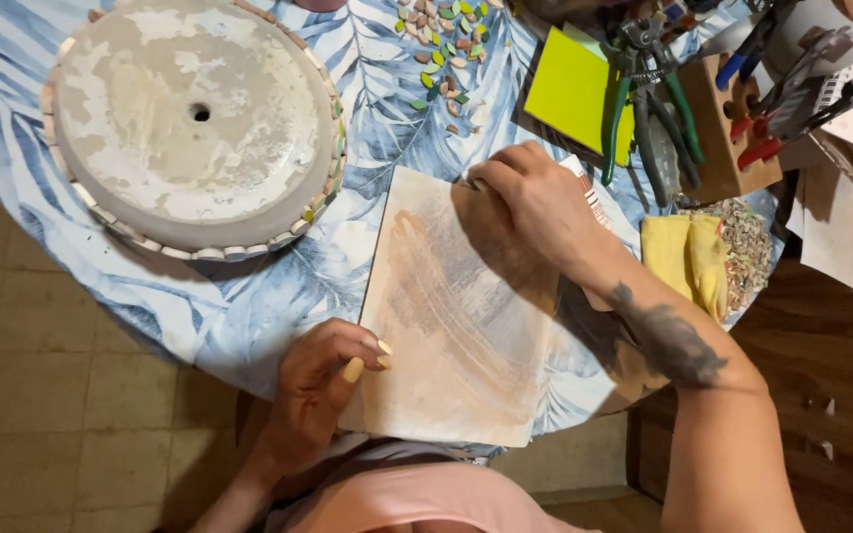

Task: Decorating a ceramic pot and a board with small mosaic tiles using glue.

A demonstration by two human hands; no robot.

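Observation:
A pale square board (446, 326) smeared with tan streaks lies on the round table near its front edge. My left hand (323, 390) pinches the board's left edge with finger and thumb. My right hand (535, 202) rests on the board's far right corner, fingers curled around a small thin tool whose tip shows near the top edge; what the tool is I cannot tell. An upturned grey concrete pot (190, 118), round with a centre hole and a rim lined with small tiles, sits at the far left.
The table wears a blue leaf-print cloth (249, 296). Loose coloured tile pieces (446, 49) lie at the back. Green pads (570, 89), pliers (649, 99), a wooden tool block (728, 128), yellow cloth (688, 252) and papers (841, 227) crowd the right side.

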